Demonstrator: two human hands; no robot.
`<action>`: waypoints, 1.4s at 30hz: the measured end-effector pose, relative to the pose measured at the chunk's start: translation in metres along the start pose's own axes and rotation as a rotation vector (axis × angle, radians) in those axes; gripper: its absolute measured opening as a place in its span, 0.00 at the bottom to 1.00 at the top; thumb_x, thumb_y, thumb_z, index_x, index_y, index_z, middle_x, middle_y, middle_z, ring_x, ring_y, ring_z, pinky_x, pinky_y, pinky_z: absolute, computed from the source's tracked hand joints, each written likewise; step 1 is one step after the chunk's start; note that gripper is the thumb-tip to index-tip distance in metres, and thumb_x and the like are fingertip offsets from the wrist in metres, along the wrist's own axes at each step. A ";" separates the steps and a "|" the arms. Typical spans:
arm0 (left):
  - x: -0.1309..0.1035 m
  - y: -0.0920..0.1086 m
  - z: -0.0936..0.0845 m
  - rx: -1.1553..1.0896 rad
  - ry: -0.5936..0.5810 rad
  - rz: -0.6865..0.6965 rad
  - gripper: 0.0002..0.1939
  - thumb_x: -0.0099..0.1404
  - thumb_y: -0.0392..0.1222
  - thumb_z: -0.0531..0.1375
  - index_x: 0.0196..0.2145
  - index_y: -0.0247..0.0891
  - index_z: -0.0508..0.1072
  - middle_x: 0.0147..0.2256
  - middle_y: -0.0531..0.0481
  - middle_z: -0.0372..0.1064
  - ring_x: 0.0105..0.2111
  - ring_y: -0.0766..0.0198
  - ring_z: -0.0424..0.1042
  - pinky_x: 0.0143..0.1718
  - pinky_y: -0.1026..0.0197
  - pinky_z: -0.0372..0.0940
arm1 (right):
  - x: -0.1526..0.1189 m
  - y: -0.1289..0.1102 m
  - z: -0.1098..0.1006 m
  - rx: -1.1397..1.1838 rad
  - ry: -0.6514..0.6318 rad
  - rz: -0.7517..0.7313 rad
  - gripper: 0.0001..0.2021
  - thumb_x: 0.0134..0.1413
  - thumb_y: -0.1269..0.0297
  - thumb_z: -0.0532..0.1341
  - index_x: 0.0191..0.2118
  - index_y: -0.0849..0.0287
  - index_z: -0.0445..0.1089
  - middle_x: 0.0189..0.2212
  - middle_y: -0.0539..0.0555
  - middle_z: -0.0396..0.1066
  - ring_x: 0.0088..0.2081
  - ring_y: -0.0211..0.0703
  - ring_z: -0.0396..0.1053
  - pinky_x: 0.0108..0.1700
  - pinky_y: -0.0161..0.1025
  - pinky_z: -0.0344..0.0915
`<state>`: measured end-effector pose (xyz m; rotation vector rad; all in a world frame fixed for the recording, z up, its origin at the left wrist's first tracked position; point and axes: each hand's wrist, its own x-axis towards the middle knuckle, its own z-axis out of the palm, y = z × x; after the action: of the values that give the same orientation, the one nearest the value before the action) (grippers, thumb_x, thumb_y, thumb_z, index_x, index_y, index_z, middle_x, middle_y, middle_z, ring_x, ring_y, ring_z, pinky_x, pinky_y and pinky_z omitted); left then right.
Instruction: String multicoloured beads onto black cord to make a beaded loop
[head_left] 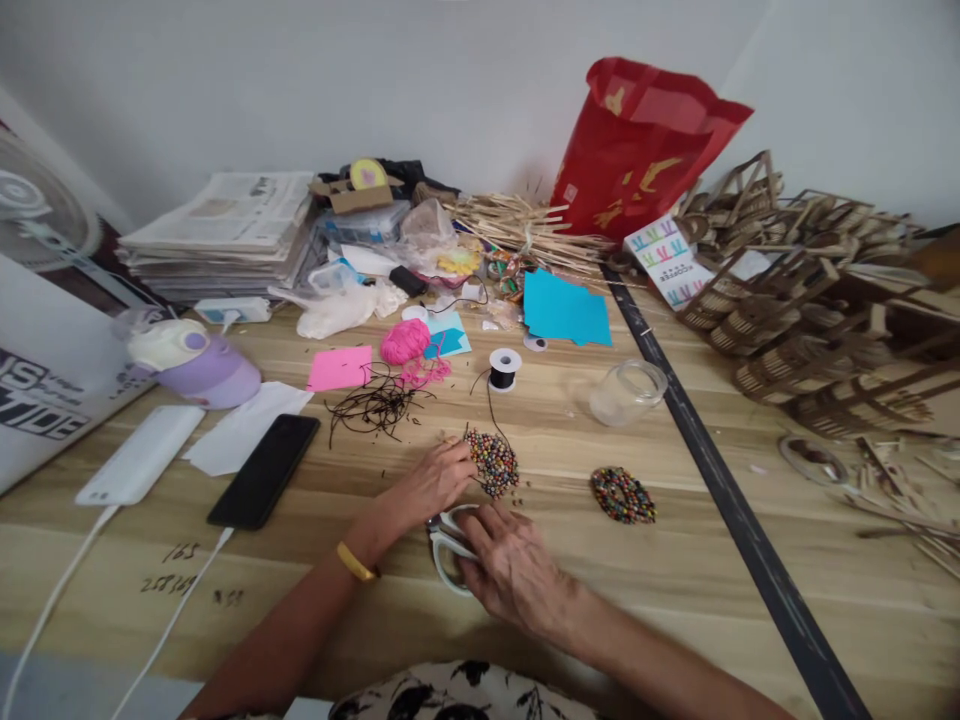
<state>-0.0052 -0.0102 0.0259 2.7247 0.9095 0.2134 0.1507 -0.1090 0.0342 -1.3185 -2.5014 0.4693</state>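
Observation:
My left hand (437, 482) rests at the left edge of a pile of small multicoloured beads (495, 464), its fingers bent and close together. What its fingertips hold, if anything, is hidden. Just in front, my right hand (517, 570) has its fingers closed on the white handles of a pair of scissors (444, 566), which lie low over the table; the blades are mostly hidden by the left hand. A black cord runs from a white spool (505, 370) down to the beads. Right of the pile lies a coil of strung beads (623, 495).
Black cord scraps (379, 400), pink yarn (405, 342) and a glass jar (628, 392) stand beyond my hands. A phone (265, 472) and white power bank (141, 455) lie left. Small wooden baskets (810, 340) crowd the right; a red bag (637, 150) is behind.

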 end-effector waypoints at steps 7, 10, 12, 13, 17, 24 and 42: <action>0.001 -0.006 -0.003 -0.130 0.196 -0.007 0.08 0.66 0.34 0.54 0.31 0.35 0.72 0.36 0.47 0.69 0.40 0.61 0.66 0.46 0.58 0.61 | -0.022 -0.003 -0.005 0.062 -0.023 0.008 0.13 0.52 0.71 0.59 0.45 0.59 0.64 0.40 0.56 0.68 0.41 0.48 0.64 0.40 0.43 0.65; 0.000 -0.010 -0.005 -0.267 0.290 -0.022 0.06 0.64 0.33 0.56 0.32 0.36 0.72 0.35 0.48 0.71 0.39 0.62 0.68 0.45 0.59 0.62 | -0.028 -0.003 -0.002 0.052 -0.037 0.012 0.12 0.52 0.71 0.59 0.45 0.60 0.64 0.41 0.56 0.69 0.41 0.48 0.65 0.40 0.42 0.66; 0.000 -0.012 -0.007 -0.344 0.326 -0.038 0.05 0.63 0.33 0.56 0.32 0.36 0.72 0.33 0.48 0.72 0.36 0.63 0.69 0.44 0.59 0.63 | -0.030 -0.003 0.001 0.036 -0.041 0.016 0.13 0.53 0.71 0.59 0.46 0.60 0.64 0.42 0.57 0.69 0.42 0.48 0.65 0.41 0.43 0.66; 0.000 -0.012 -0.008 -0.378 0.335 -0.052 0.04 0.63 0.33 0.57 0.32 0.36 0.72 0.32 0.48 0.72 0.35 0.63 0.69 0.43 0.59 0.63 | -0.030 -0.003 0.002 0.025 -0.043 0.014 0.13 0.53 0.71 0.59 0.46 0.60 0.64 0.42 0.57 0.69 0.42 0.49 0.65 0.41 0.43 0.67; -0.002 -0.010 -0.013 -0.501 0.351 -0.130 0.04 0.61 0.33 0.58 0.32 0.35 0.73 0.31 0.48 0.73 0.33 0.64 0.71 0.39 0.62 0.65 | -0.031 -0.004 0.003 0.000 -0.084 -0.033 0.10 0.56 0.69 0.58 0.45 0.60 0.64 0.43 0.57 0.68 0.43 0.49 0.65 0.41 0.43 0.68; -0.004 -0.006 -0.013 -0.604 0.377 -0.192 0.03 0.60 0.34 0.59 0.31 0.34 0.74 0.30 0.48 0.74 0.32 0.65 0.72 0.37 0.65 0.65 | -0.026 -0.006 -0.006 0.022 -0.171 -0.072 0.11 0.57 0.67 0.60 0.46 0.60 0.64 0.44 0.55 0.68 0.44 0.48 0.66 0.42 0.43 0.69; -0.007 -0.004 -0.020 -0.680 0.444 -0.299 0.04 0.60 0.36 0.60 0.30 0.34 0.74 0.30 0.49 0.76 0.31 0.65 0.73 0.37 0.64 0.65 | -0.021 0.029 -0.020 0.247 0.052 0.068 0.08 0.51 0.72 0.59 0.39 0.57 0.63 0.34 0.53 0.68 0.31 0.39 0.69 0.32 0.34 0.64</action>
<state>-0.0174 -0.0068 0.0435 1.9166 1.0873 0.9049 0.1915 -0.1080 0.0388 -1.3026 -2.2766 0.7232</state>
